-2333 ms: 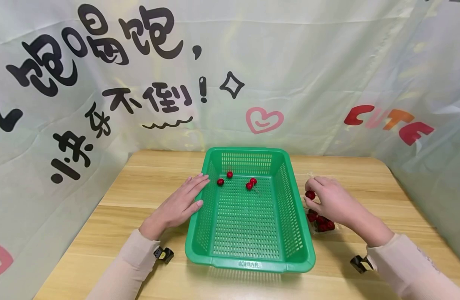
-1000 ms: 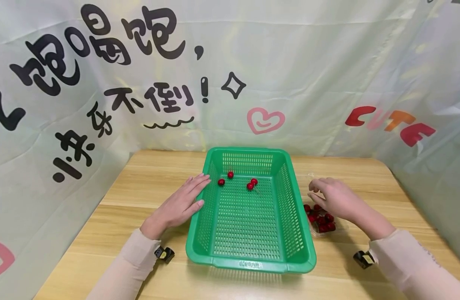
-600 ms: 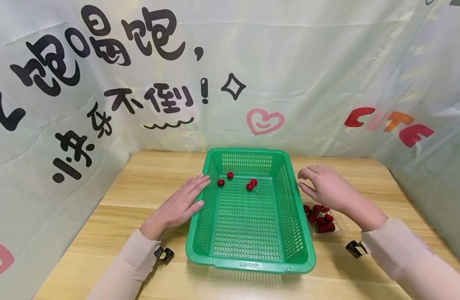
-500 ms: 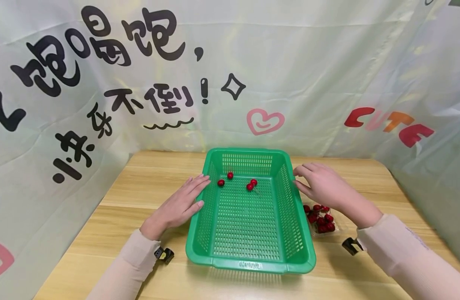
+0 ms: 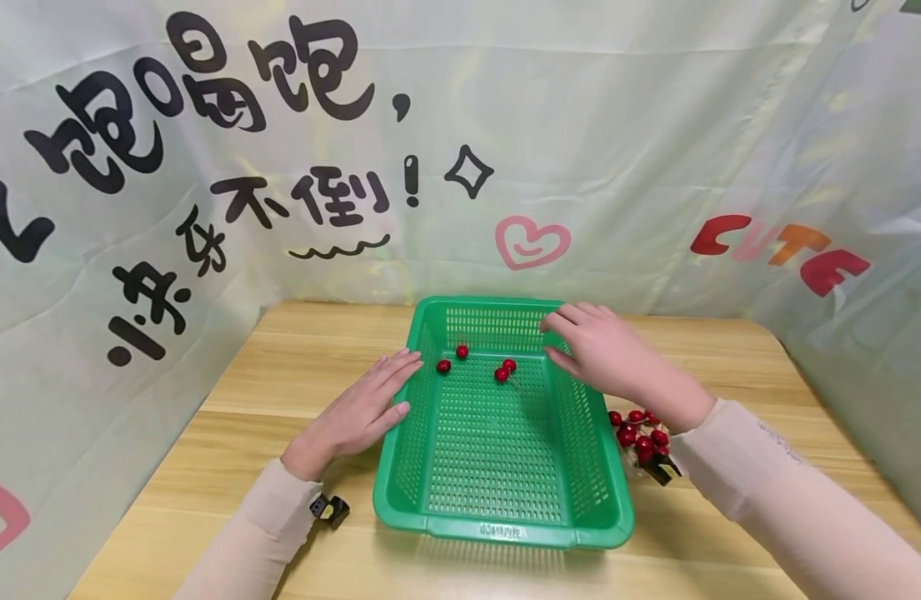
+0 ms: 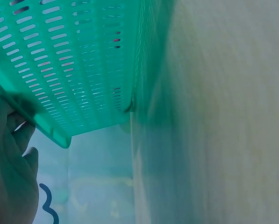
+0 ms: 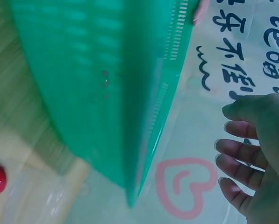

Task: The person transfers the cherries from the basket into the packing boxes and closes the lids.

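A green perforated basket stands at the middle of the wooden table, with several red cherries on its floor toward the far end. My left hand rests on its left rim with straight fingers; the left wrist view shows the fingertips against the rim. Over the far right corner of the basket hovers my right hand. In the right wrist view its fingers are spread and loosely bent, with nothing between them. Right of the basket, a clear plastic box holds more cherries, partly hidden by the right wrist's camera.
The wooden table ends at a pale printed cloth hung behind it and at both sides. Close to the back edge of the table stands the basket's far wall.
My right hand held a cherry above the box, let it go there, then moved left over the basket without it. The left hand and the basket have stayed put.
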`<state>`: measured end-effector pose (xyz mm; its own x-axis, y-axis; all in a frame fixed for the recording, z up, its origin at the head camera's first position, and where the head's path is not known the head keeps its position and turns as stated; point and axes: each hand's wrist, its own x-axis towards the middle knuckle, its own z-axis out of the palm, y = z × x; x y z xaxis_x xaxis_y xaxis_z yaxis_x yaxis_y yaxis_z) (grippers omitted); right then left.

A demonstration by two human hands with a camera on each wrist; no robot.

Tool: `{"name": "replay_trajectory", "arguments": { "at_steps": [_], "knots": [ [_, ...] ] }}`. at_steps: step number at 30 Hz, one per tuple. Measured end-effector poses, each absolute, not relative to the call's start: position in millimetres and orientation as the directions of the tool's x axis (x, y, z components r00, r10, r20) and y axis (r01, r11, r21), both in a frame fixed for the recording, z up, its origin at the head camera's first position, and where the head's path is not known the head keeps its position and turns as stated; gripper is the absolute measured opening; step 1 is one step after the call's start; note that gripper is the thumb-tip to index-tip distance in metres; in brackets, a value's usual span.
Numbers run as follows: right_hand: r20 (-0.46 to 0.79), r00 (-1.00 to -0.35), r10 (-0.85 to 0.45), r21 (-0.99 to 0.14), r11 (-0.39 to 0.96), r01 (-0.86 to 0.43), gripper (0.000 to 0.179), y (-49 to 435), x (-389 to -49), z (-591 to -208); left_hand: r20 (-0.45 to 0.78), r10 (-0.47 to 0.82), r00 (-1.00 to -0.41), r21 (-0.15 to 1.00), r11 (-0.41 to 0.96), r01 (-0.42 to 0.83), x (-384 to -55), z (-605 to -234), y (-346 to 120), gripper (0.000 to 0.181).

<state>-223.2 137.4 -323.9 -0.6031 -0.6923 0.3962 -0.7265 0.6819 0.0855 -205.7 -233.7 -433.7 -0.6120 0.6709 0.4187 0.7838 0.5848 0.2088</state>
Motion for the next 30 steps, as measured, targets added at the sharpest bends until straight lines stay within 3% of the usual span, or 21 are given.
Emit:
{"name": "replay_trajectory", "arguments": {
  "at_steps": [15,30],
  "knots": [
    [0.394,-0.604,-0.692,0.010,0.661,-0.750,0.025,83,-241,-306,0.412,0.662,-0.626,0.227,0.591,0.774,-206,-433,-231,0.058],
    [0.279,-0.742,-0.610,-0.151,0.735,-0.661,0.027,64,-264,-328,0.412,0.660,-0.628,0.205,0.605,0.770,-207,-429,-229,0.058]
  ]
}}
